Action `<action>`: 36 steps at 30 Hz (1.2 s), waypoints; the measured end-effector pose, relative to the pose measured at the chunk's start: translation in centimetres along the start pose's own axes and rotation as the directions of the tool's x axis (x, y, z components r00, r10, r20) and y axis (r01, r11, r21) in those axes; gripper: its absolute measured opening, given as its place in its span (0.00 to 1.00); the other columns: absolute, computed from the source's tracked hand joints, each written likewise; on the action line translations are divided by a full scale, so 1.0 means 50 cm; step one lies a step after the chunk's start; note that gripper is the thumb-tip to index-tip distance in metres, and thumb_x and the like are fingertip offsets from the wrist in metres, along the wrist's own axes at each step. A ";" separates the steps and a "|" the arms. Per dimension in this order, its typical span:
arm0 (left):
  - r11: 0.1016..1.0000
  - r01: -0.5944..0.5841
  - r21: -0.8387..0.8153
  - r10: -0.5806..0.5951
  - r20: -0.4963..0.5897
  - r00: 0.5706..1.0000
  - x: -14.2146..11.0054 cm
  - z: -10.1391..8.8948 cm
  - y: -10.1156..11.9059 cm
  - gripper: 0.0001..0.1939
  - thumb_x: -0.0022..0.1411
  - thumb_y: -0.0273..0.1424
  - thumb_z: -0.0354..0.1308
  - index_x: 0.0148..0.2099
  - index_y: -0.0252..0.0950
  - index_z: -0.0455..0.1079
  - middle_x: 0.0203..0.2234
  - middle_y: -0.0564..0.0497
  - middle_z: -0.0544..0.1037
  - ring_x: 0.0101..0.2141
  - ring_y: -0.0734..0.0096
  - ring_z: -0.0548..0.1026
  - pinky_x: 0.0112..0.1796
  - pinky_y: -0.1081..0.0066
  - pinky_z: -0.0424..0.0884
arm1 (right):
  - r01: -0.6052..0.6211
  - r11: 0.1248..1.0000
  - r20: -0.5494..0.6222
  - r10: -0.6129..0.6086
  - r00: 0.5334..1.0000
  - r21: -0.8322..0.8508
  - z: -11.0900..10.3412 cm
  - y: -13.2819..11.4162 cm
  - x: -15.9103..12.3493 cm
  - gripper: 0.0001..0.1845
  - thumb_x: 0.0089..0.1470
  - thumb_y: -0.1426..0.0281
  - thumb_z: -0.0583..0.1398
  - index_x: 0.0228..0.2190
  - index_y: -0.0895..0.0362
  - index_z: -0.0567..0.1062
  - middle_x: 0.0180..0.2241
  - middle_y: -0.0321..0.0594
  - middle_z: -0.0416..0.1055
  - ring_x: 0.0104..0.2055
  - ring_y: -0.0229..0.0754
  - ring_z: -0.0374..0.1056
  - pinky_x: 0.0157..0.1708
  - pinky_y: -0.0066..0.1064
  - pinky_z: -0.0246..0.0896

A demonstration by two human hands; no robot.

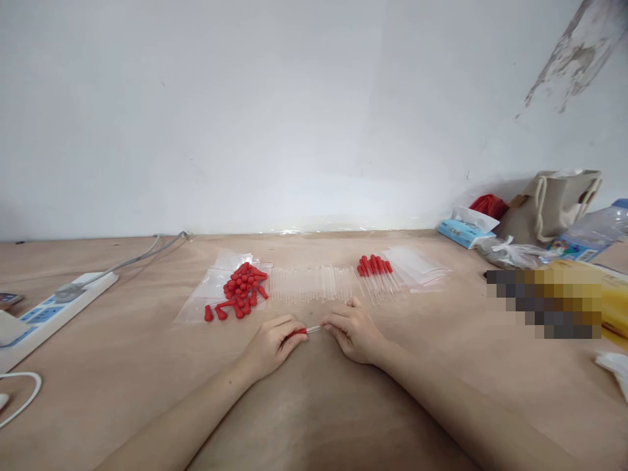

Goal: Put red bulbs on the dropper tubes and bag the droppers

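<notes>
Gripping red bulb (300,331), matte and opaque, in closed fingers of left hand (275,343). Pinching clear tube (314,329), straight and slender, in fingers of right hand (356,332); running from bulb's mouth, low above or on brown counter (314,405), cannot tell which. Beyond: heaped at left on clear bags (193,304), loose bulbs (243,286); laid side by side at centre, bare tubes (314,283); at right, bulb-capped tubes (380,278). Farther, near white wall (294,118): blue tissue pack (458,233).

Wall (275,118): pale, plain, rising directly behind the surface
Damaged patch (574,62): peeling and brownish, on the wall's upper right
Surface (147,386): brown, meeting the wall's foot
Light: soft and even across the wall, dimmer at the surface's near edge
</notes>
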State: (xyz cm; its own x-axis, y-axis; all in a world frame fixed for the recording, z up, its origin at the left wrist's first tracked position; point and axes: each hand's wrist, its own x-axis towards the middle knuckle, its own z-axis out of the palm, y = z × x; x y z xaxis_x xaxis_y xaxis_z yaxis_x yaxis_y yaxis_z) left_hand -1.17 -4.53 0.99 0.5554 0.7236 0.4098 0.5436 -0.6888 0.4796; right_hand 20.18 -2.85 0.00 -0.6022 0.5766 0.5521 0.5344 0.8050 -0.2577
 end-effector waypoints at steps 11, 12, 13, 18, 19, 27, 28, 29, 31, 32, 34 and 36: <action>0.998 -0.033 0.052 0.032 0.035 0.999 -0.002 -0.002 0.000 0.10 0.63 0.32 0.45 0.37 0.36 0.68 0.27 0.50 0.70 0.29 0.73 0.68 0.32 0.73 0.65 | -0.073 0.997 0.158 0.072 0.985 0.001 -0.010 -0.016 0.004 0.12 0.56 0.73 0.47 0.30 0.57 0.70 0.25 0.36 0.71 0.25 0.34 0.63 0.33 0.30 0.45; 0.998 -0.037 0.056 0.036 0.030 0.999 -0.001 -0.002 -0.001 0.10 0.63 0.31 0.45 0.37 0.36 0.68 0.28 0.50 0.71 0.29 0.73 0.68 0.32 0.73 0.65 | -0.061 0.998 0.180 0.062 0.982 -0.011 -0.017 -0.019 0.007 0.13 0.56 0.72 0.47 0.30 0.57 0.71 0.25 0.36 0.71 0.25 0.35 0.63 0.33 0.30 0.46; 0.997 -0.042 0.060 0.041 0.020 0.999 -0.001 -0.001 -0.003 0.10 0.63 0.31 0.45 0.38 0.36 0.67 0.29 0.50 0.71 0.30 0.73 0.69 0.33 0.73 0.65 | -0.044 0.999 0.202 0.049 0.978 -0.029 -0.024 -0.023 0.011 0.12 0.56 0.71 0.48 0.30 0.56 0.71 0.25 0.36 0.71 0.26 0.35 0.63 0.34 0.30 0.46; 0.988 -0.041 0.146 0.055 -0.095 0.994 0.000 -0.001 -0.011 0.11 0.60 0.31 0.50 0.45 0.39 0.66 0.36 0.49 0.71 0.37 0.69 0.69 0.39 0.69 0.65 | -0.033 0.991 0.236 0.063 0.970 -0.127 -0.057 -0.024 0.021 0.09 0.52 0.70 0.53 0.27 0.57 0.72 0.28 0.40 0.70 0.33 0.39 0.64 0.32 0.29 0.49; 0.985 -0.011 0.175 0.035 -0.132 0.991 0.000 -0.003 -0.013 0.13 0.60 0.32 0.51 0.47 0.39 0.64 0.38 0.48 0.70 0.39 0.67 0.68 0.41 0.67 0.64 | -0.093 0.987 0.215 0.120 0.969 -0.131 -0.062 -0.015 0.022 0.09 0.51 0.70 0.53 0.27 0.57 0.72 0.28 0.40 0.70 0.32 0.38 0.64 0.31 0.29 0.50; 0.968 0.161 0.191 -0.133 -0.150 0.980 0.003 -0.012 -0.018 0.14 0.59 0.33 0.50 0.48 0.40 0.63 0.38 0.48 0.68 0.37 0.66 0.68 0.37 0.66 0.66 | -0.758 0.637 -0.127 0.748 0.652 -0.141 -0.097 0.113 0.050 0.14 0.48 0.63 0.53 0.18 0.56 0.71 0.22 0.39 0.70 0.26 0.40 0.64 0.25 0.28 0.52; 0.969 0.154 0.193 -0.127 -0.145 0.981 0.002 -0.012 -0.017 0.13 0.59 0.33 0.50 0.47 0.40 0.63 0.37 0.49 0.68 0.36 0.66 0.68 0.36 0.66 0.66 | -0.782 0.602 -0.138 0.770 0.622 -0.162 -0.096 0.122 0.054 0.15 0.47 0.62 0.54 0.17 0.56 0.71 0.22 0.40 0.70 0.26 0.41 0.65 0.25 0.29 0.52; 0.969 0.150 0.195 -0.123 -0.143 0.982 0.002 -0.012 -0.018 0.13 0.59 0.33 0.50 0.47 0.40 0.64 0.36 0.49 0.68 0.35 0.67 0.68 0.35 0.67 0.66 | -0.795 0.579 -0.139 0.785 0.603 -0.182 -0.094 0.129 0.057 0.15 0.47 0.62 0.54 0.16 0.56 0.71 0.22 0.40 0.70 0.27 0.42 0.65 0.25 0.30 0.53; 0.968 0.152 0.198 -0.125 -0.144 0.982 0.002 -0.012 -0.018 0.12 0.59 0.33 0.50 0.45 0.39 0.65 0.34 0.49 0.68 0.33 0.68 0.68 0.34 0.67 0.66 | -0.809 0.549 -0.139 0.802 0.581 -0.212 -0.087 0.136 0.059 0.15 0.46 0.61 0.54 0.16 0.56 0.71 0.22 0.41 0.70 0.29 0.44 0.66 0.26 0.31 0.53; 0.968 0.154 0.199 -0.127 -0.142 0.982 0.002 -0.012 -0.019 0.12 0.59 0.33 0.50 0.45 0.39 0.65 0.34 0.49 0.68 0.33 0.68 0.67 0.34 0.67 0.65 | -0.814 0.537 -0.140 0.809 0.571 -0.221 -0.083 0.138 0.058 0.15 0.46 0.61 0.54 0.15 0.56 0.71 0.23 0.42 0.70 0.30 0.45 0.66 0.26 0.31 0.54; 0.969 0.151 0.197 -0.125 -0.140 0.982 0.002 -0.011 -0.021 0.11 0.59 0.33 0.50 0.44 0.38 0.66 0.33 0.49 0.68 0.33 0.68 0.67 0.34 0.67 0.65 | -0.822 0.520 -0.149 0.816 0.559 -0.234 -0.074 0.142 0.054 0.15 0.45 0.61 0.55 0.15 0.55 0.71 0.24 0.42 0.70 0.31 0.46 0.66 0.26 0.32 0.54; 0.971 0.139 0.195 -0.112 -0.140 0.984 0.003 -0.011 -0.022 0.10 0.59 0.32 0.50 0.43 0.38 0.67 0.33 0.49 0.68 0.33 0.68 0.68 0.34 0.67 0.65 | -0.821 0.517 -0.172 0.810 0.561 -0.243 -0.067 0.146 0.049 0.14 0.45 0.60 0.54 0.17 0.55 0.71 0.25 0.42 0.70 0.31 0.46 0.66 0.26 0.32 0.54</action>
State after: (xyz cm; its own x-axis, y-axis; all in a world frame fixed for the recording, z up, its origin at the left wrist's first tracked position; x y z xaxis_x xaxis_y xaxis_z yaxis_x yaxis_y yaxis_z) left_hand -2.04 -3.65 0.92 0.3974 0.7954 0.4576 0.7275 -0.5771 0.3712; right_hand 24.59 3.96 2.12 0.1971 0.9514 0.2368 0.9147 -0.0915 -0.3937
